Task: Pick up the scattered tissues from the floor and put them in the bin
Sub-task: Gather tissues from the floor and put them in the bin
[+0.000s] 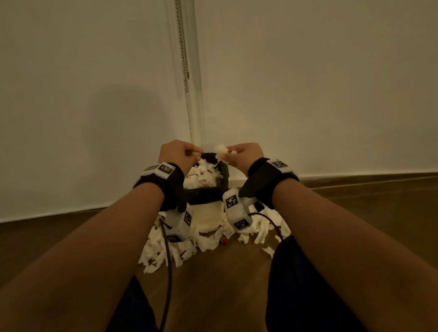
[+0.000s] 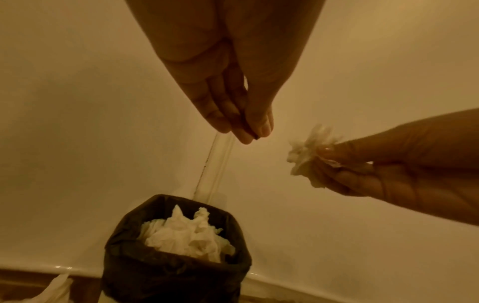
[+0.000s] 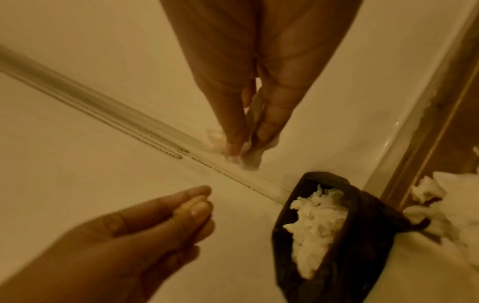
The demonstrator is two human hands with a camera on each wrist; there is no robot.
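Wooden floor (image 1: pixel 217 291) meets a pale wall, and the bin (image 1: pixel 223 189) stands there, already heaped. Our crumpled tissue (image 1: pixel 221 152) hangs just above the bin's far rim, pinched by our right hand (image 1: pixel 246 155). Our left hand (image 1: pixel 176 153), equally near the bin, has fingertips pressed together; it seems empty. More scattered tissues (image 1: pixel 167 251) lie around the bin's foot.

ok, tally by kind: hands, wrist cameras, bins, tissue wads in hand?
hands: 2, left hand, right hand
wrist cameras: 2
bin: 1
tissue wad in right hand: 1
Total: 6
floor tissues: too heaped to count.
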